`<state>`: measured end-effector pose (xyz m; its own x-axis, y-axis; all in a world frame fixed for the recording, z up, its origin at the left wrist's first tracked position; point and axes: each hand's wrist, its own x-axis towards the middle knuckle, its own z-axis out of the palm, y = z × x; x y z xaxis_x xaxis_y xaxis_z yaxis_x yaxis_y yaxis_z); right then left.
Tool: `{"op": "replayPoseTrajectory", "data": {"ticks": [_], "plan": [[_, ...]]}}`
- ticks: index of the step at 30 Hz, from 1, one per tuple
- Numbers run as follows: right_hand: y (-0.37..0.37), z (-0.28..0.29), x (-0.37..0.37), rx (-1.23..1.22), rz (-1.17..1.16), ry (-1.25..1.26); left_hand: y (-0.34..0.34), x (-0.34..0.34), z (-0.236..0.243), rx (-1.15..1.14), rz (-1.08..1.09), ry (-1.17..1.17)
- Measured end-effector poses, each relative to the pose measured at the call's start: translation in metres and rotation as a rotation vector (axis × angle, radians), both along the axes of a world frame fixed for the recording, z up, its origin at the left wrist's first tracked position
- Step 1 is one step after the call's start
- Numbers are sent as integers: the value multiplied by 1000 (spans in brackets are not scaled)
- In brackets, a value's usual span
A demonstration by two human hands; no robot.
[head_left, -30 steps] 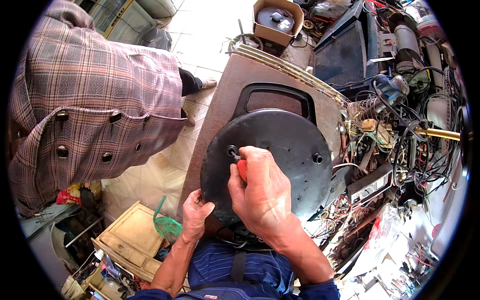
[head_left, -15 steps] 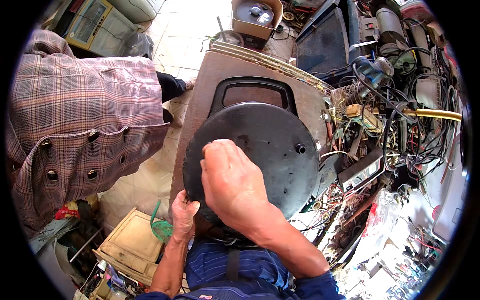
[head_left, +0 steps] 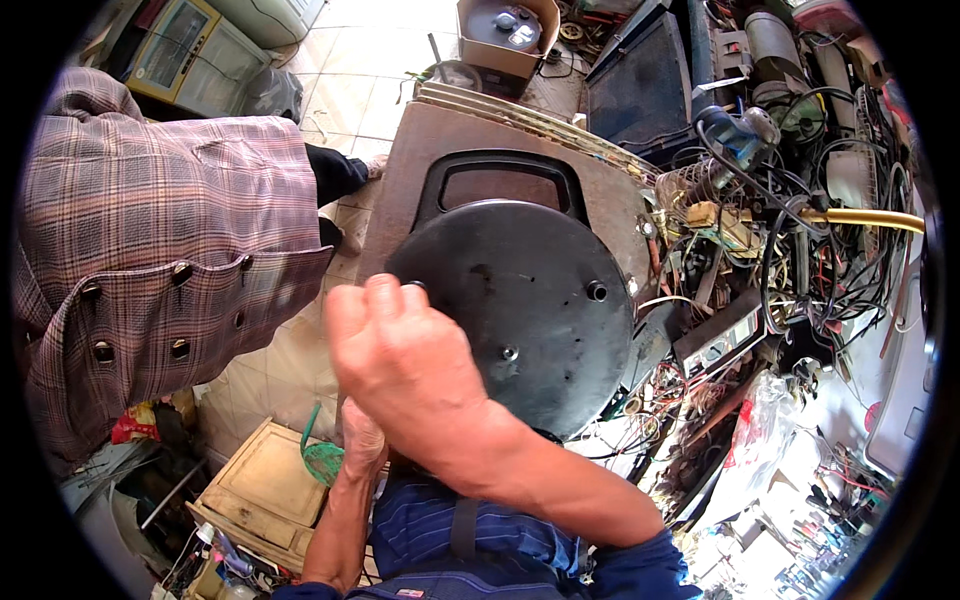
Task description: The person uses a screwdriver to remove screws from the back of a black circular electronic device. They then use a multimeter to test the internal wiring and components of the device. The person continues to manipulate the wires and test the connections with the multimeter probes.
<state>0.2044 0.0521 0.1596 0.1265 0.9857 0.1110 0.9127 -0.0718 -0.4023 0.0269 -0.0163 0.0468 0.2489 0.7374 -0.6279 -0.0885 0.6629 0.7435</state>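
Observation:
A black round plate (head_left: 525, 260) with two short stubs, a small center fitting and a black handle (head_left: 502, 159) lies on a brown board (head_left: 398, 185). My right hand (head_left: 400, 355) is closed over the plate's left side; what it grips is hidden. My left hand (head_left: 360, 430) sits low by the plate's left edge, its fingers mostly hidden behind the right one.
A person in a plaid coat (head_left: 170, 220) stands at left, near a wooden cabinet (head_left: 255, 465) and green basket (head_left: 325, 460). Beyond the board are a boxed round appliance (head_left: 505, 35) and a dark panel (head_left: 635, 85). Tangled cables and tools (head_left: 785, 270) crowd the right.
My right hand has moved left across the plate, uncovering its middle; the red-handled tool it held earlier no longer shows. The scene has shifted left and up in the view.

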Motion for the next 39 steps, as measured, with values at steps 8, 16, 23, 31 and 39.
{"op": "replayPoseTrajectory", "data": {"ticks": [8, 16, 23, 31, 39], "plan": [[-14, -10, 25, 70, -149, 394, -12, -26, -29, -116, 87, -79], [2, 5, -8, 30, 94, -14, -2, -21, -19, -171, 83, -76], [6, 6, -11, -17, 113, -62, 1, -17, -15, -150, 72, -74], [-6, 2, 40, 6, 36, 208, -12, -29, -29, -113, 70, -102], [-40, 43, 49, 99, -116, 421, -12, -30, -28, -108, 58, -86]]}}
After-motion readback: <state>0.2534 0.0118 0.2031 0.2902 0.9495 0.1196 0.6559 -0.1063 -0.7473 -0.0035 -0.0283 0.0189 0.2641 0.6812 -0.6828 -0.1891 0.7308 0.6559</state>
